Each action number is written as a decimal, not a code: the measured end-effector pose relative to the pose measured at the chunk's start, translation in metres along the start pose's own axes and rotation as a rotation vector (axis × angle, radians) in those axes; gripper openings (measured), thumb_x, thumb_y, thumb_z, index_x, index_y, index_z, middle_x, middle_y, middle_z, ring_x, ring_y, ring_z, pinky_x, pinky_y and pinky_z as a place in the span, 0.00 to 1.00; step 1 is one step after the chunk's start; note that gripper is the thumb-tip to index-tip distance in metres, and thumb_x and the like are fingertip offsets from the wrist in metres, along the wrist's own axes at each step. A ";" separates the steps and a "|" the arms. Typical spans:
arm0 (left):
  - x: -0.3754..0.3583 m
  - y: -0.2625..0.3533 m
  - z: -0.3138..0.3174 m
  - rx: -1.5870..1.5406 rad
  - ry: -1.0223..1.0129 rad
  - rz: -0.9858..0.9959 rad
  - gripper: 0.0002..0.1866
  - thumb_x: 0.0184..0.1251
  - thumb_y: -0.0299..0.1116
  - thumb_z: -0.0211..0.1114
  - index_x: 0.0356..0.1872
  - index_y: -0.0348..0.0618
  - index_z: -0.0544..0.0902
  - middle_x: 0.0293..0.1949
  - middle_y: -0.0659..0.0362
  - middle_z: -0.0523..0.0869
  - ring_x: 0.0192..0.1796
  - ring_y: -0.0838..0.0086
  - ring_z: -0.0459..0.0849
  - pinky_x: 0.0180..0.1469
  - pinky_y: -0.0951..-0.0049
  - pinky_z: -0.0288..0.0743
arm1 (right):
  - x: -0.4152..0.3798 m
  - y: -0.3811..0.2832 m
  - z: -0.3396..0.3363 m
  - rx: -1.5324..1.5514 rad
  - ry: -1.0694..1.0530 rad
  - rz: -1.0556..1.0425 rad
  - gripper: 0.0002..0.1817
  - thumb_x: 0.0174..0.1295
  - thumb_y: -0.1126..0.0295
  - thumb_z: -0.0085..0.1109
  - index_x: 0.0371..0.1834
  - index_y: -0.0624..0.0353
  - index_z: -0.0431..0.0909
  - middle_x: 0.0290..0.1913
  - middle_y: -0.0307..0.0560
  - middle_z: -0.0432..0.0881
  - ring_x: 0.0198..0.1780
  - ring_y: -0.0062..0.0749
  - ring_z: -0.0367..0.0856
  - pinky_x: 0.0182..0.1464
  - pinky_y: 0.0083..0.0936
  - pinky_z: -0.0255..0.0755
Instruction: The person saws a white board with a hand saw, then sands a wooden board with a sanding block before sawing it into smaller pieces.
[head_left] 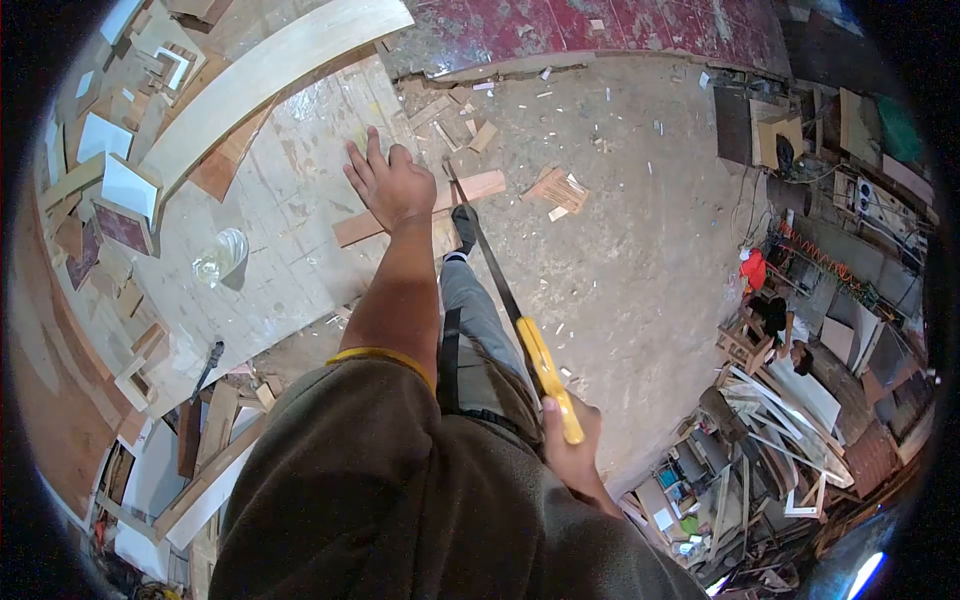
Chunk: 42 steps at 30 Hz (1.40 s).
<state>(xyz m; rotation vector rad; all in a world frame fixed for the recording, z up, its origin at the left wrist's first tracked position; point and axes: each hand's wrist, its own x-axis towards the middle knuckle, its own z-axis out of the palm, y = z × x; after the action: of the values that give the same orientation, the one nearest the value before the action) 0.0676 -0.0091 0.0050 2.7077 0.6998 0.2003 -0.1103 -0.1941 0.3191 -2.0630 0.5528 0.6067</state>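
Note:
My left hand (pixel 392 188) lies over a reddish wooden plank (pixel 360 228), fingers spread and pointing toward the worktable's far side. The plank's right end sticks out past the table edge. In my right hand (pixel 572 445) is the yellow handle of a handsaw (pixel 545 370). Its long dark blade slants up and left, and the tip part overlaps the plank just right of my left hand. One shoe (pixel 463 228) shows below the plank's overhanging end.
On the pale worktable (pixel 300 260) are a clear plastic cup (pixel 221 257), a long curved board (pixel 270 72) and several wood pieces. Offcuts (pixel 558 190) and scraps litter the floor. Far right, a person (pixel 795 340) is among stacked wood and frames.

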 end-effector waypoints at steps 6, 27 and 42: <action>0.000 0.001 0.004 0.008 0.006 0.006 0.07 0.64 0.32 0.60 0.37 0.47 0.86 0.75 0.55 0.71 0.83 0.47 0.54 0.83 0.42 0.43 | -0.015 0.015 -0.020 0.219 0.289 -0.007 0.20 0.77 0.58 0.56 0.29 0.62 0.75 0.19 0.34 0.71 0.21 0.18 0.68 0.23 0.24 0.60; -0.012 -0.011 -0.012 -0.183 0.001 0.473 0.04 0.68 0.35 0.65 0.38 0.48 0.84 0.30 0.56 0.83 0.35 0.59 0.83 0.39 0.57 0.75 | 0.150 0.037 0.055 0.243 0.127 -0.202 0.22 0.79 0.55 0.55 0.30 0.60 0.77 0.20 0.33 0.71 0.21 0.15 0.66 0.23 0.19 0.59; -0.014 -0.022 -0.046 -0.266 -0.159 0.638 0.12 0.69 0.40 0.68 0.46 0.45 0.84 0.43 0.55 0.84 0.46 0.58 0.81 0.50 0.60 0.75 | 0.155 0.040 0.061 0.252 0.047 -0.165 0.18 0.77 0.62 0.59 0.32 0.66 0.81 0.23 0.33 0.73 0.27 0.15 0.67 0.28 0.22 0.63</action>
<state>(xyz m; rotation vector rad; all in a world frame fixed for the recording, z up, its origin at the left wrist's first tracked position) 0.0356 0.0151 0.0397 2.5569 -0.2381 0.2049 -0.0253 -0.1865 0.1707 -1.8652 0.4556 0.3718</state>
